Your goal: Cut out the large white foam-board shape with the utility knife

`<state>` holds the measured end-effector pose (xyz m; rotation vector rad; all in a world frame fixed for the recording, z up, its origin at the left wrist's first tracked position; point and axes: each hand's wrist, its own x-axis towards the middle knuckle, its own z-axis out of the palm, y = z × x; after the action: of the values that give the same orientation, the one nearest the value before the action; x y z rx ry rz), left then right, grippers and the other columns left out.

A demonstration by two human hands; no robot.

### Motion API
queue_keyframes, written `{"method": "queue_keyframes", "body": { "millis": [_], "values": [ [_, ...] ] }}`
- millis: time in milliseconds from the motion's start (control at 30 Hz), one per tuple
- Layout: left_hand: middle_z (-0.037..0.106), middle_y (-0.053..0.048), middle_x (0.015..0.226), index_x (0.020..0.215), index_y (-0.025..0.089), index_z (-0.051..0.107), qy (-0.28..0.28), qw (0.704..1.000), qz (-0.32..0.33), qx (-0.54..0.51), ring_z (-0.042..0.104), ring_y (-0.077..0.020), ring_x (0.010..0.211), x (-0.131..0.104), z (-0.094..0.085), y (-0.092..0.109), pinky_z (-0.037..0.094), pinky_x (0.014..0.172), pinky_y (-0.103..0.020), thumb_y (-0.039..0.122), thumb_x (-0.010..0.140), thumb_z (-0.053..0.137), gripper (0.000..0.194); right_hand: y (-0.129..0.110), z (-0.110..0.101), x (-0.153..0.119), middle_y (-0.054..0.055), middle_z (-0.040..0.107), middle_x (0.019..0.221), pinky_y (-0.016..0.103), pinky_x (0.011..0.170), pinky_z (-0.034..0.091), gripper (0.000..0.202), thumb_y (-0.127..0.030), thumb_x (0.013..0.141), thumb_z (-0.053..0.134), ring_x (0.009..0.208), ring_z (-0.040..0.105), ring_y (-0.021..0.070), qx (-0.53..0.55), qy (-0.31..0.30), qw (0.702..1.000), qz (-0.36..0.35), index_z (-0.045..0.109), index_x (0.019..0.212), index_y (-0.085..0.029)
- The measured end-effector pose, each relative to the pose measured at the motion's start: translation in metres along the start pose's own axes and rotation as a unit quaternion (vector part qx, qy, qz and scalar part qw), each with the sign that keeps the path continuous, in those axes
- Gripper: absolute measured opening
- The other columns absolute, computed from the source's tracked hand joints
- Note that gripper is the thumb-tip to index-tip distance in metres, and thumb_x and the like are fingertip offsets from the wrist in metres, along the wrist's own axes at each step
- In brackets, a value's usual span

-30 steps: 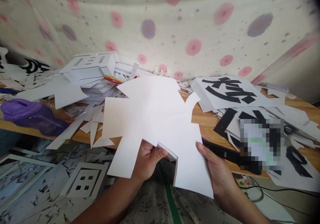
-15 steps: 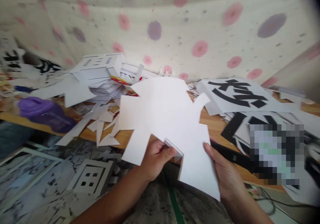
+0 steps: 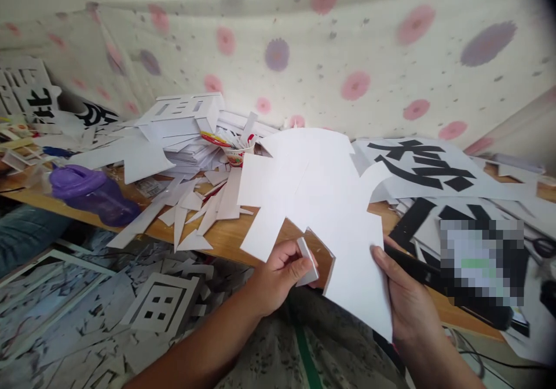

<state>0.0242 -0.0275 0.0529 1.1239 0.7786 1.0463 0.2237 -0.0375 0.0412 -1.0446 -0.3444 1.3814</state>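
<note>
**Both hands on the white cutout**

I see my left hand [image 3: 278, 273] pinching a small folded tab [image 3: 307, 260] at the lower edge of the big white paper cutout [image 3: 321, 204], thumb on top and fingers curled beneath. My right hand [image 3: 402, 299] grips the cutout's lower right flap, thumb pressed flat on the face of the sheet (the other fingers are hidden behind it). The cutout is held tilted above the near edge of the wooden table [image 3: 226, 238]. Loose paper strips [image 3: 195, 215] lie on the table to its left, near a purple bottle [image 3: 89, 195] on its side. A sheet printed with black strokes [image 3: 425, 166] lies to the right, and a black tool [image 3: 434, 276] lies just behind my right hand.
</note>
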Motion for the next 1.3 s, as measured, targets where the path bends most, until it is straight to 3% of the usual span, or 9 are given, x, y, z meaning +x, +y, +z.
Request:
{"method": "queue_keyframes", "body": {
  "millis": [200, 433, 600, 667, 733, 867, 1067, 1167, 1300],
  "values": [
    [0.064, -0.001, 0.069, 0.079, 0.018, 0.066, 0.05, 0.996, 0.013, 0.067, 0.058, -0.0158, 0.066, 0.003, -0.007, -0.004, 0.046, 0.064, -0.027, 0.05, 0.081, 0.066, 0.032, -0.003, 0.002, -0.004, 0.003, 0.079, 0.089, 0.045, 0.076, 0.061, 0.07, -0.032, 0.064, 0.085, 0.078, 0.074, 0.0297, 0.011, 0.004, 1.0, -0.002, 0.059, 0.128, -0.027],
    [0.069, -0.008, 0.104, 0.103, 0.025, 0.068, 0.101, 0.981, 0.041, 0.158, 0.058, -0.0294, 0.112, 0.014, -0.037, 0.006, 0.046, 0.095, -0.039, 0.039, 0.066, 0.083, 0.042, -0.011, 0.002, -0.004, 0.003, 0.078, 0.088, 0.044, 0.072, 0.061, 0.068, -0.031, 0.06, 0.087, 0.078, 0.074, 0.0302, 0.009, 0.013, 1.0, -0.003, 0.062, 0.123, -0.025],
    [0.061, -0.015, 0.128, 0.129, 0.028, 0.057, -0.202, 0.969, 0.003, 0.144, 0.055, -0.0356, 0.122, -0.007, -0.074, 0.018, 0.045, 0.1, -0.046, 0.051, 0.048, 0.09, 0.09, -0.029, -0.002, 0.002, 0.002, 0.077, 0.084, 0.042, 0.066, 0.056, 0.058, -0.03, 0.055, 0.089, 0.069, 0.07, 0.027, -0.024, -0.004, 1.0, -0.003, 0.066, 0.109, -0.027],
    [0.056, -0.017, 0.136, 0.137, 0.031, 0.051, -0.259, 0.964, -0.027, 0.061, 0.057, -0.0389, 0.119, -0.016, -0.083, 0.021, 0.05, 0.093, -0.049, 0.061, 0.045, 0.086, 0.102, -0.039, -0.003, 0.004, 0.001, 0.076, 0.082, 0.038, 0.062, 0.053, 0.053, -0.03, 0.055, 0.089, 0.068, 0.068, 0.0252, -0.047, -0.017, 0.999, -0.004, 0.067, 0.103, -0.026],
    [0.058, -0.017, 0.134, 0.131, 0.03, 0.058, -0.219, 0.975, -0.045, -0.017, 0.066, -0.0368, 0.104, -0.021, -0.081, 0.021, 0.056, 0.076, -0.043, 0.068, 0.052, 0.08, 0.091, -0.048, -0.001, 0.006, 0.0, 0.075, 0.081, 0.034, 0.061, 0.051, 0.049, -0.03, 0.055, 0.089, 0.068, 0.066, 0.0228, -0.071, -0.04, 0.997, -0.011, 0.068, 0.098, -0.025],
    [0.073, -0.011, 0.083, 0.08, 0.016, 0.076, 0.008, 0.998, -0.042, -0.053, 0.06, -0.0141, 0.052, -0.021, -0.049, 0.017, 0.045, 0.046, -0.024, 0.057, 0.074, 0.07, 0.042, -0.056, 0.009, 0.016, 0.001, 0.074, 0.088, 0.032, 0.071, 0.049, 0.038, -0.033, 0.06, 0.085, 0.08, 0.065, 0.0216, -0.16, -0.112, 0.976, -0.101, 0.07, 0.093, -0.022],
    [0.066, -0.002, 0.059, 0.062, 0.014, 0.067, 0.232, 0.967, -0.021, -0.106, 0.055, -0.012, 0.046, -0.016, -0.022, 0.019, 0.043, 0.043, -0.022, 0.045, 0.066, 0.08, 0.034, -0.056, -0.001, 0.024, 0.0, 0.068, 0.117, 0.037, 0.084, 0.049, 0.069, -0.019, 0.058, 0.083, 0.089, 0.067, 0.0208, -0.211, -0.059, 0.909, -0.355, 0.059, 0.12, -0.036],
    [0.066, -0.001, 0.058, 0.064, 0.015, 0.065, 0.306, 0.942, 0.02, -0.139, 0.058, -0.0129, 0.05, -0.014, -0.024, 0.018, 0.048, 0.048, -0.023, 0.041, 0.06, 0.083, 0.032, -0.052, -0.022, 0.016, -0.001, 0.055, 0.141, 0.041, 0.089, 0.051, 0.072, -0.012, 0.057, 0.081, 0.101, 0.068, 0.0243, -0.163, -0.08, 0.926, -0.33, 0.06, 0.12, -0.04],
    [0.066, 0.0, 0.058, 0.065, 0.016, 0.066, 0.361, 0.919, 0.045, -0.151, 0.059, -0.0142, 0.053, -0.01, -0.022, 0.014, 0.05, 0.049, -0.023, 0.041, 0.057, 0.084, 0.032, -0.029, -0.05, -0.003, 0.007, 0.063, 0.131, 0.046, 0.088, 0.053, 0.055, -0.02, 0.072, 0.076, 0.097, 0.07, 0.0275, -0.141, -0.102, 0.958, -0.226, 0.062, 0.123, -0.034]
  ]
}}
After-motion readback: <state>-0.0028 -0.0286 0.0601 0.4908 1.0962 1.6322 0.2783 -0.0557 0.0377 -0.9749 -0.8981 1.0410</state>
